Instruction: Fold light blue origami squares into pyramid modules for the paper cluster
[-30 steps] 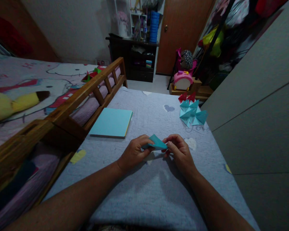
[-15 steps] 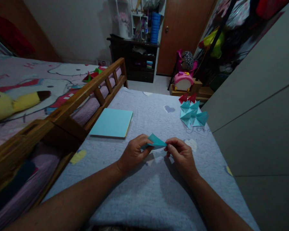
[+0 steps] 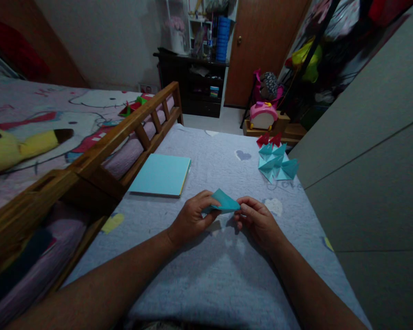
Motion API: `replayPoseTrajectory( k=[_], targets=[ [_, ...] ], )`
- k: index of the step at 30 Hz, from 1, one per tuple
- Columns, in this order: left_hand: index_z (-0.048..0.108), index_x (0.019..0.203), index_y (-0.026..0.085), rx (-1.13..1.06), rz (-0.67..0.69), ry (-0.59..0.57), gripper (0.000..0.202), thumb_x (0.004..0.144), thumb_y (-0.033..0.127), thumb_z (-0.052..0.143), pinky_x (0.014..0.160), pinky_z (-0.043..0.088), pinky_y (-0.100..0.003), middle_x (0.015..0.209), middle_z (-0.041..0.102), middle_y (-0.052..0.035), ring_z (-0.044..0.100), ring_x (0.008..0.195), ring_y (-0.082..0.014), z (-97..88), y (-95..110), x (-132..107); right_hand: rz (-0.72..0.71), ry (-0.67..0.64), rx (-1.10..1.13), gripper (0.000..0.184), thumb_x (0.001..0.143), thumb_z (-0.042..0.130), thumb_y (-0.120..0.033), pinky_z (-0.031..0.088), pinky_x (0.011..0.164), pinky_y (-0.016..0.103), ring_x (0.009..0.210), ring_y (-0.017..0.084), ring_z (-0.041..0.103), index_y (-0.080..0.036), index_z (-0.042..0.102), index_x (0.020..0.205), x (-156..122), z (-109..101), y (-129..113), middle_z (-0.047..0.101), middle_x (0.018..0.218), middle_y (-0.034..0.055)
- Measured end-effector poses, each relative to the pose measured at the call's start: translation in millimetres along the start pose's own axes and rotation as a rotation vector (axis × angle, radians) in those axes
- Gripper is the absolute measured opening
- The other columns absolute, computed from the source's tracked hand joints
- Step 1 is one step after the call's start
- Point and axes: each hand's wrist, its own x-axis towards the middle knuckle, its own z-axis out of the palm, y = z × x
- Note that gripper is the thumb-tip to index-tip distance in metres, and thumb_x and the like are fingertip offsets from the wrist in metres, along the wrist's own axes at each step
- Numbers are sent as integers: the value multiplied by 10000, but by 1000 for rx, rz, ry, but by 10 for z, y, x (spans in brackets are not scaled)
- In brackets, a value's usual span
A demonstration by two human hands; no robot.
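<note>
A folded piece of teal origami paper (image 3: 226,201) is held between my two hands, just above the bedding. My left hand (image 3: 195,211) grips its left side, thumb below and fingers above. At the pointed right end, my right hand (image 3: 256,217) pinches the tip between thumb and forefinger. Left of my hands lies a flat stack of light blue paper squares (image 3: 161,175). Farther off to the right stand several folded teal paper pieces (image 3: 276,162), with red folded pieces (image 3: 269,140) just behind them.
Pale blue patterned bedding (image 3: 206,275) lies under my hands. A wooden bed rail (image 3: 124,137) runs along the left, with a yellow plush toy (image 3: 34,146) beyond it. Tall pale cabinet panels (image 3: 371,151) close off the right side. A dark low cabinet (image 3: 192,87) stands past the far edge.
The folded paper looks slightly wider, its upper corner a little higher. My right fingers have shifted slightly at its tip. Both hands stay in nearly the same place.
</note>
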Motion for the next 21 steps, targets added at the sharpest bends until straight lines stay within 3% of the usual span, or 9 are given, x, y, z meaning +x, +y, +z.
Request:
replayPoseTrajectory(
  k=[17,21],
  targets=[
    [689,924,183,3,75,-88,160,855,99,572,714,478,-267,904,605,-40,603,814,-156,-25,-7,-28,34,-19,-7,350,614,907,-403,467,457,186,488,86,538,-187,698,793,21,-1,-22,627,589,-33],
    [687,934,185,-7,81,-90,142,875,106,586,750,493,-283,937,626,-49,615,852,-164,-33,-18,-28,33,-33,23,334,672,860,-457,477,455,210,497,102,547,-184,714,796,21,-9,-39,631,611,-15]
  ],
)
